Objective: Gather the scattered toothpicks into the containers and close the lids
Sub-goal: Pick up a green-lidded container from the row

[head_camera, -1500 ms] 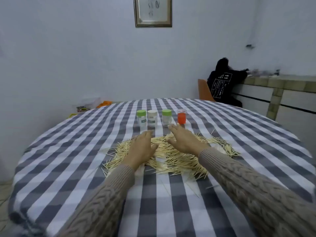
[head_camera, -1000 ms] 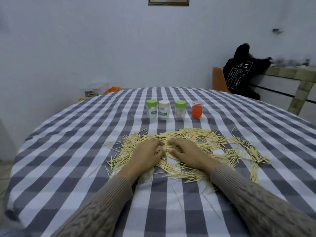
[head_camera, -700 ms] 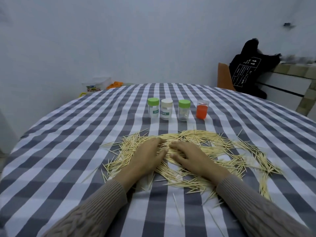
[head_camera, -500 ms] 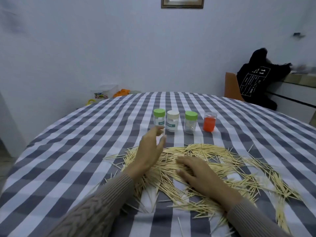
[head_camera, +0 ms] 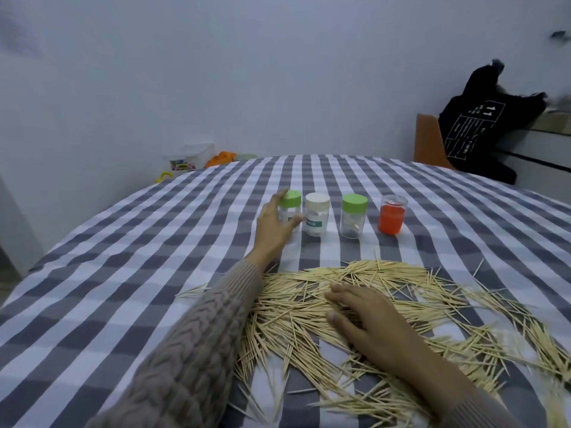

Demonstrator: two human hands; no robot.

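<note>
Several toothpicks (head_camera: 389,278) lie in a wide loose heap on the checked tablecloth (head_camera: 123,273). Behind the heap stand four small containers in a row: a clear one with a green lid (head_camera: 292,199), a white-lidded one with a label (head_camera: 316,218), a second green-lidded one (head_camera: 353,216) and an orange one (head_camera: 391,219). My left hand (head_camera: 273,230) reaches over the cloth and grips the leftmost green-lidded container, thumb across its front and fingers behind it. My right hand (head_camera: 370,322) rests flat on the toothpicks with its fingers spread.
The round table's far edge lies beyond the containers. A plastic box and coloured items (head_camera: 197,157) sit by the wall at the back left. A brown chair (head_camera: 428,146) with a black garment (head_camera: 482,134) stands at the back right.
My left hand left the toothpick heap, moved forward and took hold of the leftmost green-lidded container. My right hand stayed on the toothpicks. The view shifted closer and to the left.
</note>
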